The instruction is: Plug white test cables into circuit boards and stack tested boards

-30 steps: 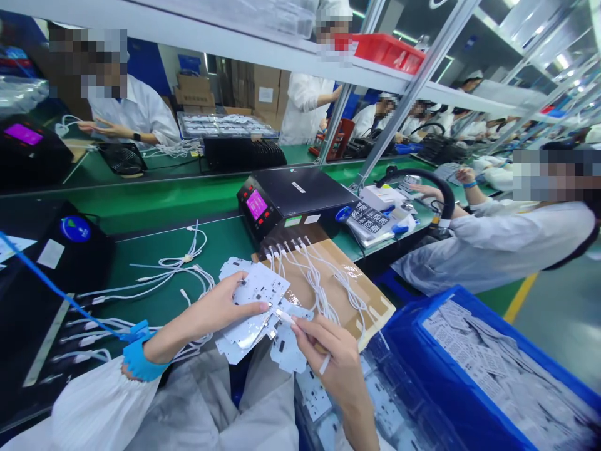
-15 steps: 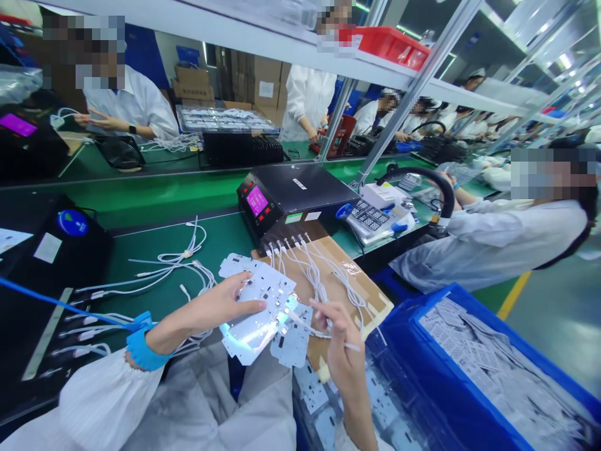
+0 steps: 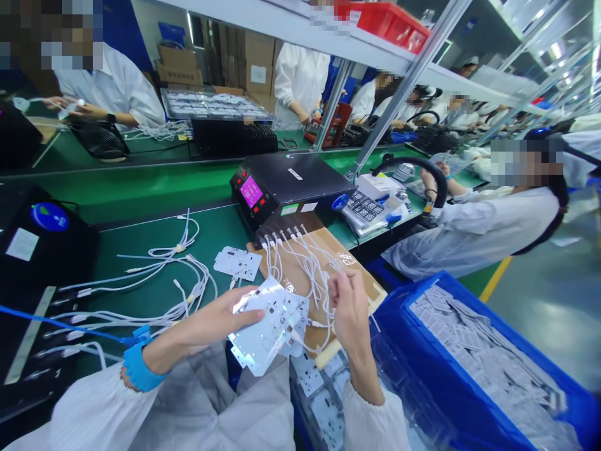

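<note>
My left hand grips white circuit boards by the left edge, thumb on top, above my lap. The boards overlap, so I cannot tell how many there are. White cables meet their right side. My right hand is closed beside them, over the cardboard; its fingertips are near a white cable, but what they hold is hidden. Another white board lies on the green bench with a cable plug at its lower edge. The black test box, with a lit pink screen, stands behind, white cables running from its front.
White cables sprawl across the bench at left, beside another black box. A blue bin of flat grey-white pieces stands at right. Clear trays of boards sit below my right arm. A co-worker sits at right.
The boards in my left hand have shifted slightly and turned. My right hand has moved up and back from their edge, fingers now curled together. The board lying behind shows more fully.
</note>
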Demonstrator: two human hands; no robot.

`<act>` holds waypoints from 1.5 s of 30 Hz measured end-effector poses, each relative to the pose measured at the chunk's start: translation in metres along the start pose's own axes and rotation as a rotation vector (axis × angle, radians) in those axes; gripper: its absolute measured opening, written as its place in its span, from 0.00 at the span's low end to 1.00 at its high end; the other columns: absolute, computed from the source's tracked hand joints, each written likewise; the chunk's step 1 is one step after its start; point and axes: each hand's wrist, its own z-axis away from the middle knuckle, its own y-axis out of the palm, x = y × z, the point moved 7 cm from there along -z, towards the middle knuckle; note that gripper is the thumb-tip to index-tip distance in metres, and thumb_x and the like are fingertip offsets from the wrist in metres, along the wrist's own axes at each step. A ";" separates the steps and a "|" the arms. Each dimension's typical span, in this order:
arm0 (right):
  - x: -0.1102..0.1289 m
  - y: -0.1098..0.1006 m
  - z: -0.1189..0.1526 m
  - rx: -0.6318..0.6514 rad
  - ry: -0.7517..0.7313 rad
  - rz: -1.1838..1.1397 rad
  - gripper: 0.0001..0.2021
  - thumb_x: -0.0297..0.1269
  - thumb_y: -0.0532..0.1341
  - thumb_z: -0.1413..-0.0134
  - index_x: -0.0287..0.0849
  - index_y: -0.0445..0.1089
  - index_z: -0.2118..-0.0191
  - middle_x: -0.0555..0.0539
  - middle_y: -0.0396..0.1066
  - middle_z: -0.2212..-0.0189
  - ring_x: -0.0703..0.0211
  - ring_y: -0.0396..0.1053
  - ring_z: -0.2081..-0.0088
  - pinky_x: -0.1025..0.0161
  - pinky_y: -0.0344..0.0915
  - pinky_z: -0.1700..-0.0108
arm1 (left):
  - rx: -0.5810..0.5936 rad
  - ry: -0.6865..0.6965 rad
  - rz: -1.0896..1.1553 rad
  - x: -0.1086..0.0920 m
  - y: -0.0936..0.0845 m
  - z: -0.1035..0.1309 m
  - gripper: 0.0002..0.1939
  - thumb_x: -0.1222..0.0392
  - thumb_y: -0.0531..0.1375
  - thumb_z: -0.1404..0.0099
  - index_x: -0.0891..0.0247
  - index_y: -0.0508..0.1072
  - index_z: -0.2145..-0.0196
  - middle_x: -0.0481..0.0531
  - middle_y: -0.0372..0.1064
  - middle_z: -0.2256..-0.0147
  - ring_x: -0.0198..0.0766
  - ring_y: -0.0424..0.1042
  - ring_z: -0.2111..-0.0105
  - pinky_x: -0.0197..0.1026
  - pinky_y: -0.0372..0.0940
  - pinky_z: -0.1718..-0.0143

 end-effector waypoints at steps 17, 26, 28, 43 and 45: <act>0.036 0.056 0.038 0.435 -0.464 0.302 0.06 0.29 0.61 0.32 0.42 0.76 0.55 0.48 0.67 0.65 0.63 0.69 0.65 0.64 0.69 0.63 | 0.155 -0.035 0.248 0.010 0.041 0.003 0.33 0.46 0.68 0.39 0.55 0.71 0.38 0.54 0.73 0.40 0.49 0.74 0.41 0.48 0.69 0.39; 0.033 0.059 0.042 0.498 -0.463 0.342 0.06 0.27 0.61 0.32 0.42 0.73 0.54 0.48 0.64 0.63 0.63 0.67 0.64 0.65 0.68 0.61 | 0.179 0.009 0.218 0.016 0.044 0.003 0.30 0.48 0.66 0.34 0.51 0.70 0.37 0.50 0.70 0.37 0.48 0.71 0.38 0.50 0.65 0.34; 0.033 0.061 0.043 0.505 -0.474 0.359 0.06 0.27 0.60 0.32 0.42 0.73 0.54 0.48 0.63 0.63 0.63 0.67 0.64 0.65 0.67 0.61 | 0.180 0.019 0.185 0.016 0.044 0.003 0.31 0.47 0.65 0.34 0.49 0.68 0.35 0.50 0.70 0.36 0.48 0.71 0.38 0.50 0.65 0.34; 0.034 0.054 0.064 0.354 -0.594 0.612 0.08 0.28 0.59 0.30 0.41 0.72 0.49 0.43 0.67 0.59 0.57 0.72 0.58 0.60 0.73 0.58 | 0.138 0.070 -0.164 0.024 0.046 0.000 0.40 0.39 0.56 0.28 0.56 0.52 0.25 0.54 0.47 0.26 0.51 0.53 0.27 0.57 0.51 0.26; 0.039 0.039 0.075 0.255 -0.586 0.703 0.11 0.31 0.60 0.29 0.42 0.70 0.45 0.39 0.68 0.53 0.51 0.72 0.51 0.56 0.74 0.53 | 0.108 0.052 -0.201 0.020 0.046 0.001 0.42 0.37 0.57 0.29 0.56 0.53 0.26 0.54 0.46 0.26 0.52 0.49 0.26 0.57 0.48 0.25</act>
